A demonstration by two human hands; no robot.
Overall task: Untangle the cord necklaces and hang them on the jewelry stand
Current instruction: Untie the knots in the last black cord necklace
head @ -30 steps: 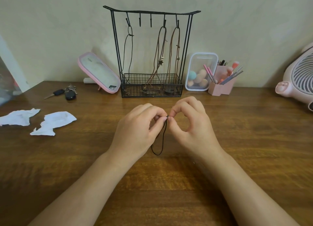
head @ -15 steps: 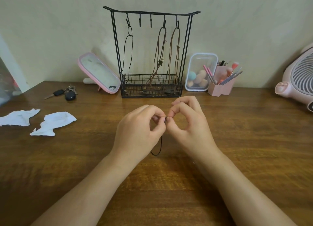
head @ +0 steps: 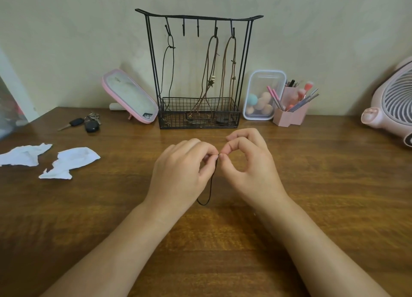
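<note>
In the head view we see the stand (head: pixel 151 62) upright at the back of the table (head: pixel 334 185). Both hands meet in front of the stand, near its wire basket (head: pixel 198 118).

Our left hand (head: pixel 180 174) has thumb and forefinger curled together, pinching the top of a thin black cord (head: pixel 210 185). Our right hand (head: pixel 249 169) pinches the same spot from the other side. Its thumb and forefinger form a ring, and its other fingers arch above. The fingertips of the two hands are touching or all but touching at the pinch.

From there the cord drops toward us between the wrists and bends into a small loop, and its far side runs behind the left hand. We cannot tell whether the bottom of the loop rests on the wood.

On the stand, a black necklace (head: pixel 170 62) hangs from the leftmost hook. Two brown necklaces (head: pixel 233 62) hang from the two rightmost hooks, and their lower ends lie in the basket.

Just left of the stand a pink mirror (head: pixel 129 96) leans tilted. Farther left lie keys (head: pixel 87 124), and left of those, nearer us, two paper scraps (head: pixel 71 160).

Just right of the stand is a clear box (head: pixel 260 78) of sponges, and beside it a pink holder (head: pixel 289 116) of brushes. Well to the right of the stand a pink fan (head: pixel 392 105) is cut off by the edge of the view.
</note>
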